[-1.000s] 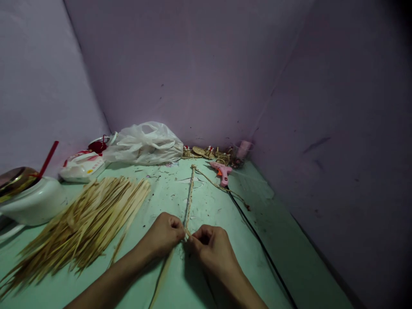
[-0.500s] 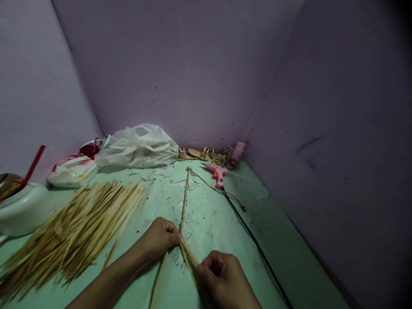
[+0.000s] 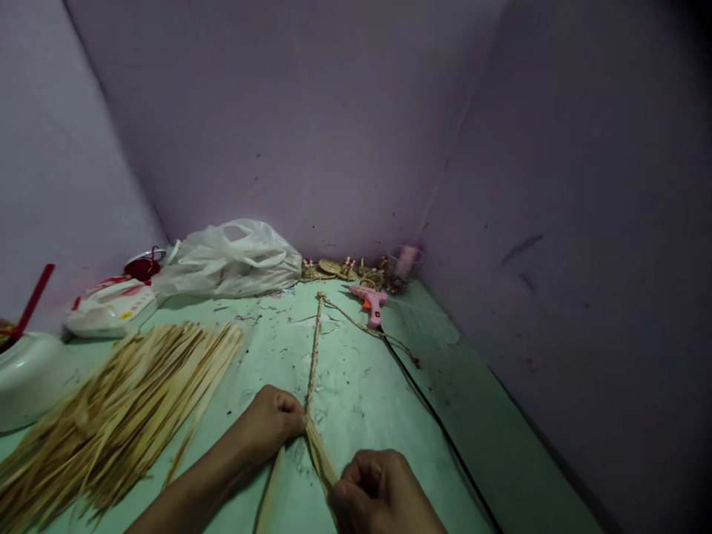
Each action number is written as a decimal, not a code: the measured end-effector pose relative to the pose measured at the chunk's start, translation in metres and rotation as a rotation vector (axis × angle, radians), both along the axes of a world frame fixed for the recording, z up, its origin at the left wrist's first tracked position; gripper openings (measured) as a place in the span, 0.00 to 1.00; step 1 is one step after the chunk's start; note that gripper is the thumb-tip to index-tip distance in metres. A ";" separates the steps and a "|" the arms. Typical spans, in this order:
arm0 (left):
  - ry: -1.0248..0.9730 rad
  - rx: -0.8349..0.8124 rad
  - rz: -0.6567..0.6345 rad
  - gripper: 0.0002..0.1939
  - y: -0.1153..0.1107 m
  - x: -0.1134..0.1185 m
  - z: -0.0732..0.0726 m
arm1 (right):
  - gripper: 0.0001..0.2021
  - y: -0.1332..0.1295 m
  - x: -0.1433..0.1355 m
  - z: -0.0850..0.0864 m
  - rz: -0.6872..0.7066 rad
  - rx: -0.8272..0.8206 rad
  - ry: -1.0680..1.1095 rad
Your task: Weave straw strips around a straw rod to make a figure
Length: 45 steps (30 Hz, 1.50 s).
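Observation:
A thin braid [image 3: 316, 348] of dried plant strips runs from a knot at the far side of the table toward me. My left hand [image 3: 274, 424] pinches its near end, where the strips part. One loose strip [image 3: 271, 486] trails down from under that hand. Beside it, my right hand [image 3: 383, 489] is closed on the other pale strips [image 3: 321, 454], which stretch between both hands. From the knot a thin cord [image 3: 361, 325] slants off to the right, passing by the pink glue gun [image 3: 374, 302].
A heap of dried strips [image 3: 139, 408] lies to the left. Behind it are a white pot [image 3: 34, 378], a packet of wipes [image 3: 114, 305] and a plastic bag [image 3: 231, 258]. Small straw ornaments [image 3: 334, 268] and a clear cup [image 3: 406, 261] stand by the wall. A black cable [image 3: 439, 423] crosses the right side.
The view has shifted slightly, so everything sits a little lower and further left. Both hands keep their grip on the strips, with little visible movement.

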<state>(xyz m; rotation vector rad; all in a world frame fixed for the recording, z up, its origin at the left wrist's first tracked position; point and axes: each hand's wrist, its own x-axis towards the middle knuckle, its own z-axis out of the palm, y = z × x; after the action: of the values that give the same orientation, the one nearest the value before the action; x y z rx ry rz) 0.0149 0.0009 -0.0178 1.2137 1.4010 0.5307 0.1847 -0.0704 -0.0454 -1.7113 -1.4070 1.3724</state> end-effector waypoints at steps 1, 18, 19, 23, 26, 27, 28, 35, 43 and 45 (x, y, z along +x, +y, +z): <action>-0.034 -0.018 0.014 0.05 0.000 0.000 0.000 | 0.08 0.004 0.001 0.007 0.017 0.031 0.004; -0.195 -0.116 0.023 0.04 0.002 -0.005 0.003 | 0.06 0.073 -0.030 0.027 0.149 -0.128 0.308; -0.185 -0.102 0.006 0.03 0.002 -0.006 0.001 | 0.05 0.073 -0.029 0.028 0.148 -0.119 0.285; -0.055 0.017 -0.089 0.04 0.003 -0.006 0.001 | 0.04 0.073 -0.027 0.031 0.192 -0.110 0.152; 0.069 0.102 -0.129 0.05 0.002 -0.003 0.007 | 0.06 0.070 -0.029 0.029 0.178 -0.125 0.109; 0.092 0.114 -0.128 0.05 0.001 -0.001 0.009 | 0.06 0.067 -0.030 0.027 0.149 -0.115 0.091; 0.103 0.114 -0.120 0.05 0.000 0.000 0.011 | 0.05 0.064 -0.033 0.026 0.114 -0.093 0.064; -0.012 -0.002 -0.003 0.06 -0.004 -0.001 0.013 | 0.09 0.035 -0.049 0.028 0.172 0.402 -0.386; 0.023 0.057 -0.068 0.04 -0.001 -0.004 0.012 | 0.08 0.039 -0.037 0.031 0.171 0.334 -0.217; 0.061 0.075 -0.075 0.04 -0.001 -0.004 0.012 | 0.06 0.049 -0.034 0.029 0.051 0.255 0.029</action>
<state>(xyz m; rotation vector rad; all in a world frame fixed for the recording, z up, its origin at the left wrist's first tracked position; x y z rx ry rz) 0.0107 -0.0006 -0.0054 1.3475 1.3908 0.5013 0.1503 -0.0218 -0.0168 -1.4953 -1.5454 1.1806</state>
